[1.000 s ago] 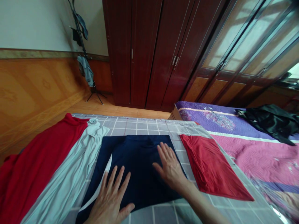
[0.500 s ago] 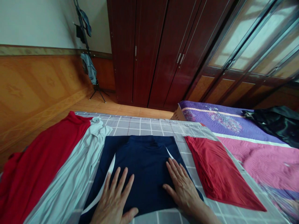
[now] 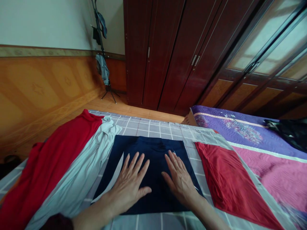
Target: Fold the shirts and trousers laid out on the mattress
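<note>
Left hand (image 3: 131,183) and right hand (image 3: 178,179) spread flat and unclenched on a navy garment (image 3: 155,159) with white stripes, grey checked bedding (image 3: 144,127) beneath, white (image 3: 88,163) and red clothes (image 3: 64,153) at left, folded red garment (image 3: 230,179) at right.

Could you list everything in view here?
Navy garment: 1, navy with white stripes, under both hands
Folded red garment: 1, red, right
Loose red garment: 1, red, left
Pale garment: 1, mint, beside it
Checked cover: 1, grey and white, beneath garments
Floral quilt: 1, purple and pink, right
Black cloth: 1, black, on quilt
Wardrobe: 1, dark red, behind
Glass-panelled doors: several, brown, upper right
Coat stand: 1, black, back left
Wall: white above orange, left
Left hand, right hand: 2, bare, centre
</note>
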{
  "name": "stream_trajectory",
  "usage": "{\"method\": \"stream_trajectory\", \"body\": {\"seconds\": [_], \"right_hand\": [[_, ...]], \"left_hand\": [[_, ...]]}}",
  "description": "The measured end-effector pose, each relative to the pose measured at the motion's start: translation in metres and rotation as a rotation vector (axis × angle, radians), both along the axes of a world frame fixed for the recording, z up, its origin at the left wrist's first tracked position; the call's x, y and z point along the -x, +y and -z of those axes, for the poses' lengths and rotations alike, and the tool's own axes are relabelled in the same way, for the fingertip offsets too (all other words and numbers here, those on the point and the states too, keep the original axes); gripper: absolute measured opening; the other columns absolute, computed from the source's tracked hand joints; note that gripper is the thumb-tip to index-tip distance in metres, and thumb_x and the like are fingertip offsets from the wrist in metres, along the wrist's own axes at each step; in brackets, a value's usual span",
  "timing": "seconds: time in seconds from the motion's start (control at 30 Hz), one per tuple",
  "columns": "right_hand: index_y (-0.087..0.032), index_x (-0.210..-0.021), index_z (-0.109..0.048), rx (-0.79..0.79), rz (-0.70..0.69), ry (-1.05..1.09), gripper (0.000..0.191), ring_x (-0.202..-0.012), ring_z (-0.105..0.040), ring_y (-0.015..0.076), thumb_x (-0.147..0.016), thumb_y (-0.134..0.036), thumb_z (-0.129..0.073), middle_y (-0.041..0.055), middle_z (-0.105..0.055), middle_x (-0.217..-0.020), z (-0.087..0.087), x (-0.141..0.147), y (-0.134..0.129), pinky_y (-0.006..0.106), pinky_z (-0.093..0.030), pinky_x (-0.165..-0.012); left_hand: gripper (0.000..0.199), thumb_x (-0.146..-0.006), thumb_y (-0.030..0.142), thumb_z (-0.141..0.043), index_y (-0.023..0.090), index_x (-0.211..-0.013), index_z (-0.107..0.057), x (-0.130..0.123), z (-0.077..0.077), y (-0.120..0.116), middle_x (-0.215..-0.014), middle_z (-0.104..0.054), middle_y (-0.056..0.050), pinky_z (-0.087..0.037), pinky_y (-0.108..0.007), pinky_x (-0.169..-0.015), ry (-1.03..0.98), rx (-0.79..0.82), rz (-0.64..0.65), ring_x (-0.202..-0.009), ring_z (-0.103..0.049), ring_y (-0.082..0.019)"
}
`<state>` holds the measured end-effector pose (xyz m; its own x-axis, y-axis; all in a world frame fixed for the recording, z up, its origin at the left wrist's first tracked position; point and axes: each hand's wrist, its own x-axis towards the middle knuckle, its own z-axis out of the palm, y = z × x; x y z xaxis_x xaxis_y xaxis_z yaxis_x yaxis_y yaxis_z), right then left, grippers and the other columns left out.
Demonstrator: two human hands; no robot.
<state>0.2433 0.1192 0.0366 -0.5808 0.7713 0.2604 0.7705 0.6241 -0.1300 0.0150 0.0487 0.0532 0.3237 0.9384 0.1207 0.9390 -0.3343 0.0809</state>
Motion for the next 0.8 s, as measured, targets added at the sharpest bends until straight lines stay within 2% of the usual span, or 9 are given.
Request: {"method": "stream_trajectory", "body": {"seconds": [0.1, 0.2, 0.33, 0.47, 0.57, 0.63, 0.73, 0.8], "right_hand": [[-0.014, -0.143, -0.035, 0.041, -0.081, -0.077, 0.057, -0.139, -0.020, 0.0287, -0.092, -0.039, -0.044, 0.0128, -0.023, -0.151, -0.004, 0.040, 0.022, 0.049, -0.024, -0.111], [-0.010, -0.142, -0.035, 0.091, -0.089, -0.132, 0.063, -0.139, -0.019, 0.0296, -0.092, -0.049, -0.040, 0.0149, -0.025, -0.150, 0.005, 0.051, 0.045, 0.050, -0.020, -0.112], [-0.013, -0.145, -0.030, 0.099, 0.018, -0.134, 0.071, -0.140, -0.018, 0.0281, -0.092, -0.059, -0.032, 0.0122, -0.025, -0.151, 0.020, 0.022, 0.068, 0.048, -0.018, -0.112], [-0.010, -0.144, -0.033, 0.087, 0.221, -0.151, 0.068, -0.139, -0.020, 0.0285, -0.093, -0.056, -0.031, 0.0129, -0.028, -0.150, 0.030, -0.026, 0.076, 0.048, -0.020, -0.111], [-0.008, -0.139, -0.039, 0.068, 0.298, -0.144, 0.065, -0.137, -0.025, 0.0315, -0.092, -0.052, -0.033, 0.0149, -0.034, -0.147, 0.032, -0.061, 0.066, 0.049, -0.027, -0.107], [-0.006, -0.135, -0.044, 0.054, 0.292, -0.095, 0.064, -0.130, -0.037, 0.0335, -0.090, -0.052, -0.035, 0.0183, -0.044, -0.139, 0.029, -0.080, 0.052, 0.048, -0.034, -0.102], [-0.010, -0.129, -0.049, 0.090, 0.318, 0.011, 0.062, -0.107, -0.057, 0.0315, -0.087, -0.055, -0.038, 0.0173, -0.061, -0.116, 0.018, -0.098, 0.027, 0.044, -0.045, -0.088], [-0.017, -0.121, -0.054, 0.227, 0.414, 0.025, 0.058, -0.089, -0.064, 0.0286, -0.084, -0.060, -0.040, 0.0115, -0.066, -0.099, 0.009, -0.103, 0.014, 0.039, -0.048, -0.073]], "left_hand": [[0.074, -0.087, 0.058, -0.046, 0.020, -0.146, -0.024, -0.001, 0.000, 0.037, -0.154, -0.017, -0.013, -0.011, -0.057, -0.112, -0.013, -0.014, -0.037, -0.142, -0.011, -0.032], [0.071, -0.089, 0.058, -0.040, 0.017, -0.146, -0.025, 0.007, 0.018, 0.059, -0.153, -0.019, -0.014, -0.010, -0.058, -0.111, -0.023, -0.007, -0.116, -0.141, -0.011, -0.033], [0.070, -0.090, 0.058, -0.037, 0.019, -0.147, -0.025, 0.020, 0.042, 0.063, -0.154, -0.016, -0.014, -0.011, -0.058, -0.110, -0.032, 0.009, -0.186, -0.140, -0.012, -0.036], [0.071, -0.090, 0.061, -0.034, 0.020, -0.147, -0.023, 0.028, 0.042, 0.061, -0.154, -0.015, -0.014, -0.011, -0.058, -0.110, -0.024, 0.027, -0.201, -0.140, -0.013, -0.036], [0.073, -0.090, 0.062, -0.033, 0.016, -0.147, -0.025, 0.040, 0.036, 0.052, -0.152, -0.022, -0.016, -0.014, -0.058, -0.109, -0.003, 0.041, -0.262, -0.140, -0.016, -0.037], [0.073, -0.089, 0.061, -0.035, 0.015, -0.146, -0.027, 0.050, 0.033, 0.036, -0.151, -0.025, -0.016, -0.015, -0.057, -0.109, 0.016, 0.018, -0.291, -0.139, -0.018, -0.036], [0.069, -0.090, 0.057, -0.038, 0.023, -0.147, -0.021, 0.061, 0.033, 0.002, -0.153, -0.022, -0.010, -0.014, -0.053, -0.111, 0.029, -0.028, -0.214, -0.141, -0.017, -0.031], [0.067, -0.091, 0.055, -0.039, 0.028, -0.148, -0.018, 0.064, 0.035, -0.018, -0.154, -0.021, -0.007, -0.015, -0.051, -0.112, 0.029, -0.037, -0.149, -0.141, -0.018, -0.029]]}}
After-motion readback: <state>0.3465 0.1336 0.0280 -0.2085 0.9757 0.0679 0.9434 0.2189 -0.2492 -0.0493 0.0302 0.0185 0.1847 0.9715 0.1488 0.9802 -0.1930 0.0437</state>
